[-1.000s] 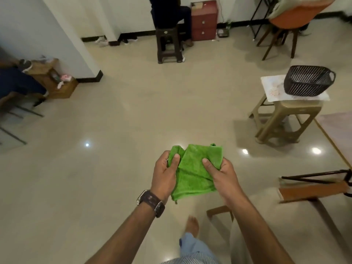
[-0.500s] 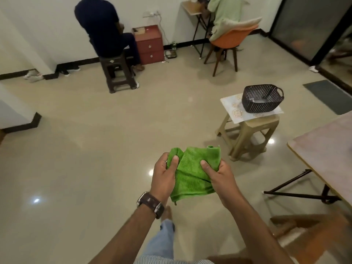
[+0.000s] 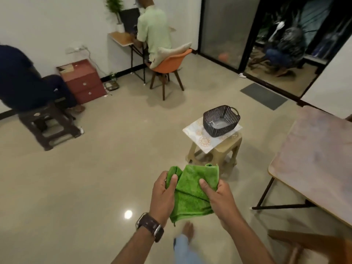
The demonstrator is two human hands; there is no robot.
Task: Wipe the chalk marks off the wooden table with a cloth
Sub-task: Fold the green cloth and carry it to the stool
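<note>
A folded green cloth [image 3: 190, 193] hangs in front of me above the floor, held between both hands. My left hand [image 3: 163, 195], with a watch on the wrist, grips its left edge. My right hand [image 3: 219, 199] pinches its right side with the thumb on top. The wooden table [image 3: 314, 161] stands at the right, its top reddish-brown with pale smudges; the image is too blurred to make out separate chalk marks. Neither hand touches the table.
A beige plastic stool [image 3: 215, 149] with a patterned sheet and a dark basket [image 3: 221, 120] stands between me and the table. A wooden seat [image 3: 304, 242] is at the lower right. Seated people, an orange chair [image 3: 169, 61] and a red drawer unit [image 3: 82, 80] are farther back.
My view has swung to the right, bringing the wooden table and the stool closer and more into frame. Both hands keep the same hold on the green cloth.
</note>
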